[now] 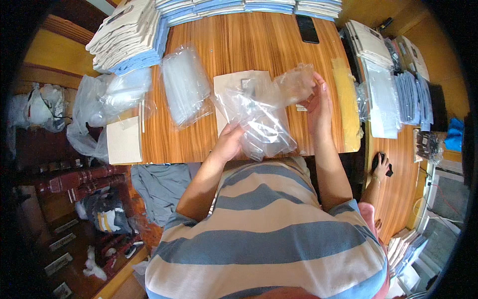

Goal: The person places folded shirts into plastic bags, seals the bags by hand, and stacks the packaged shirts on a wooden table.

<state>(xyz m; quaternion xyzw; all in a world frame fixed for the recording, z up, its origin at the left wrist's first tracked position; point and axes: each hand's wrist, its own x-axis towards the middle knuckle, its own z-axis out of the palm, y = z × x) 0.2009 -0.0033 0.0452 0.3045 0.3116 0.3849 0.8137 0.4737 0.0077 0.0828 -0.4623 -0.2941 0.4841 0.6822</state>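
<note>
A clear plastic bag (264,127) stretches between my two hands above the table's near edge, crumpled and shiny. My left hand (229,142) grips its near left side with thumb and fingers. At the bag's far right end, my right hand (318,99) has its fingers curled at the plastic, which partly covers them. Beneath the bag lies a flat beige folded piece (231,82) with a small dark label; the plastic partly covers it, and I cannot tell whether it is cloth or card. Left of it rests a stack of flat clear plastic bags (184,87).
Folded beige and blue cloth stacks (127,37) line the table's far side. A black phone (307,29) lies far right, near yellow tape (345,104) along the edge. Beige card (124,142) sits front left. At right, another person's hand (381,165) rests on a mouse.
</note>
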